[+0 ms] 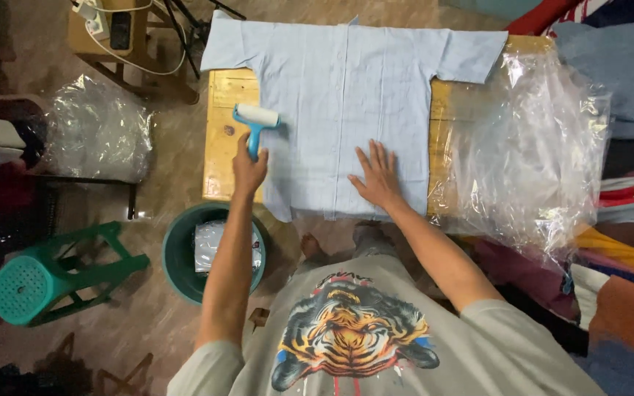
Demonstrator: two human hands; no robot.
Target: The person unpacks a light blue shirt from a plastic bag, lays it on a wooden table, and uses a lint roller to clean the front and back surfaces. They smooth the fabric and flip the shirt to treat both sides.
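A single head-worn camera looks almost straight down from above the person's own chest. It faces forward over the wooden bench [223,139], close enough that both forearms cross the lower frame. The floor shows to the left, and piled cloth fills the right edge.

A pale blue short-sleeved shirt [346,110] is lying spread flat on the wooden desk [223,147]. The left hand [248,167] is gripping the blue handle of a lint roller [256,119], whose white roll is touching the shirt's nine o'clock edge. The right hand [378,176] is pressing flat, fingers [376,154] spread, near the hem. Clear plastic bags [530,147] are lying at three o'clock, a green stool [53,275] at eight.
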